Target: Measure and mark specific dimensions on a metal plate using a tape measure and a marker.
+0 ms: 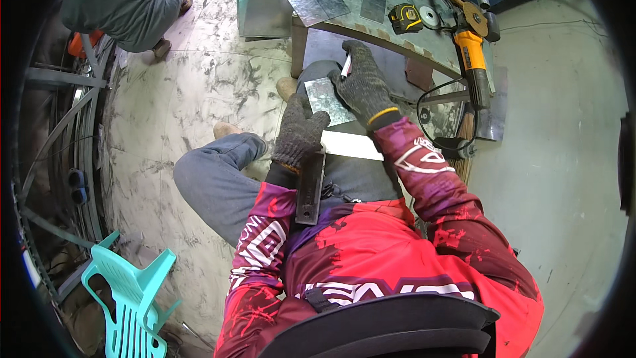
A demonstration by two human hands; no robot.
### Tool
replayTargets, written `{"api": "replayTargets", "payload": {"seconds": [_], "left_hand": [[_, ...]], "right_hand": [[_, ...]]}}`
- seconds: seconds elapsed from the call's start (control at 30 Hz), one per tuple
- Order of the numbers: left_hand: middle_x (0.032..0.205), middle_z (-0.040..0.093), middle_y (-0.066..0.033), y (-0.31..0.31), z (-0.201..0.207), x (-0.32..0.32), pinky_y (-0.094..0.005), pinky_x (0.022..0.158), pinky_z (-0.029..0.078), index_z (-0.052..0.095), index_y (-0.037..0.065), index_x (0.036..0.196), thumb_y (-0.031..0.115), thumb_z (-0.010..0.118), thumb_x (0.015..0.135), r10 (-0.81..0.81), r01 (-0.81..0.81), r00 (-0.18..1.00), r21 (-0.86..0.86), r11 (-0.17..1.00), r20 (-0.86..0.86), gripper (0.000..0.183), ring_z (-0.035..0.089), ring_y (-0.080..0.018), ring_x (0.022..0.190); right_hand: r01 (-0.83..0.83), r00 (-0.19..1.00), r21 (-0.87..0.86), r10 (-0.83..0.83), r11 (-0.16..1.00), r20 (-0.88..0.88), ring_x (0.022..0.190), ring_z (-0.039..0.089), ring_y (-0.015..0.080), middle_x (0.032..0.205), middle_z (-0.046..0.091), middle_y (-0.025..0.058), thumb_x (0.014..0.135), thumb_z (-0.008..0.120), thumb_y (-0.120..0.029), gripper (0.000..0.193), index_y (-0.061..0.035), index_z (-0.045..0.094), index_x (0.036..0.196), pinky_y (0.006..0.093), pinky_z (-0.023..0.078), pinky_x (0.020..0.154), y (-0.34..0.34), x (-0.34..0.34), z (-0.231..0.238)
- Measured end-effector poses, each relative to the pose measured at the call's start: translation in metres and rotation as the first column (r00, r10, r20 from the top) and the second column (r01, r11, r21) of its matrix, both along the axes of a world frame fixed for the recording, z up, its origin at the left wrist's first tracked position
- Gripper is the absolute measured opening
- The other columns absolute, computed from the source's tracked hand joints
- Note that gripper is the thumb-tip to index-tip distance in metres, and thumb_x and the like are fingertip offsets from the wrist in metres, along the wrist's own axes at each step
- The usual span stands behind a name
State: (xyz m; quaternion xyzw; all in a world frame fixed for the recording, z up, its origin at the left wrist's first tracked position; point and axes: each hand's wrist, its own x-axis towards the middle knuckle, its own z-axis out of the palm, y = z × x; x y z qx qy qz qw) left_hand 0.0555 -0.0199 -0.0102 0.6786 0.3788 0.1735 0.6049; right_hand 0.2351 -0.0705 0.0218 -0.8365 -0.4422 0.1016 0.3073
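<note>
My left hand, in a dark grey knit glove, is closed on the left edge of a small shiny metal sheet above my lap. My right hand, gloved alike, grips a white marker pen upright at the sheet's right side. A try square lies across my thighs just below: its dark handle runs under my left wrist, and its bright blade points right. How far my left fingers reach beneath the sheet is hidden.
A metal workbench ahead bears sheet pieces, a tape measure and a yellow angle grinder with a cable. A teal plastic chair stands lower left, metal bars lie left, and another person is far left.
</note>
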Motion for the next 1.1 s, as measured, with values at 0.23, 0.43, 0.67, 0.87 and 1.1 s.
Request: {"api": "replayTargets", "payload": {"seconds": [0.23, 0.43, 0.67, 0.87, 1.1], "left_hand": [[0.09, 0.06, -0.0156, -0.005, -0.01, -0.007, -0.0396, 0.074, 0.051, 0.053, -0.004, 0.107, 0.019, 0.073, 0.076, 0.062, -0.062, 0.998, -0.016, 0.998, 0.009, 0.044, 0.061, -0.0268, 0.082], [0.079, 0.056, -0.0089, -0.009, -0.033, 0.003, -0.036, 0.065, 0.049, 0.055, -0.001, 0.098, 0.015, 0.073, 0.076, 0.069, -0.029, 0.968, -0.168, 0.985, 0.24, 0.033, 0.056, -0.0189, 0.071], [0.089, 0.065, -0.0039, -0.013, 0.016, -0.002, -0.0309, 0.07, 0.051, 0.061, -0.006, 0.112, 0.01, 0.063, 0.079, 0.134, -0.011, 0.92, -0.316, 0.949, 0.369, 0.037, 0.06, -0.014, 0.076], [0.082, 0.065, -0.0029, -0.011, 0.016, -0.011, -0.0292, 0.067, 0.05, 0.064, -0.002, 0.103, 0.015, 0.068, 0.08, 0.049, 0.007, 0.986, -0.331, 0.944, 0.159, 0.029, 0.059, -0.0113, 0.074], [0.078, 0.066, -0.0068, -0.008, -0.008, -0.012, -0.0321, 0.06, 0.053, 0.059, 0.001, 0.118, 0.023, 0.079, 0.076, -0.023, 0.033, 0.997, -0.147, 0.989, 0.073, 0.051, 0.064, -0.0166, 0.062]], "right_hand": [[-0.02, 0.999, 0.023, 0.021, 1.0, -0.037, 0.124, 0.055, 0.0359, 0.128, 0.056, 0.0199, 0.078, 0.077, -0.025, 0.066, -0.0014, 0.049, 0.133, 0.042, 0.045, 0.106, -0.041, -0.03, 0.017], [0.056, 0.998, 0.494, -0.033, 0.868, -0.055, 0.106, 0.065, 0.0264, 0.116, 0.061, 0.0161, 0.071, 0.078, -0.005, 0.058, -0.0009, 0.056, 0.124, 0.0356, 0.054, 0.088, -0.059, -0.044, 0.007], [-0.162, 0.987, 0.309, 0.147, 0.937, 0.071, 0.089, 0.065, 0.0185, 0.103, 0.063, 0.0118, 0.075, 0.083, -0.009, 0.04, -0.0029, 0.062, 0.108, 0.0334, 0.055, 0.075, -0.065, -0.03, 0.024], [-0.077, 0.97, 0.486, 0.178, 0.871, -0.167, 0.068, 0.056, 0.0121, 0.082, 0.059, 0.0051, 0.083, 0.075, -0.008, 0.019, -0.0038, 0.06, 0.094, 0.0298, 0.049, 0.061, -0.045, -0.032, 0.019], [-0.128, 0.976, 0.431, 0.19, 0.893, -0.104, 0.07, 0.062, 0.0154, 0.078, 0.063, 0.0067, 0.081, 0.078, -0.009, 0.018, -0.0042, 0.062, 0.09, 0.0317, 0.05, 0.063, -0.042, -0.034, 0.013]]}}
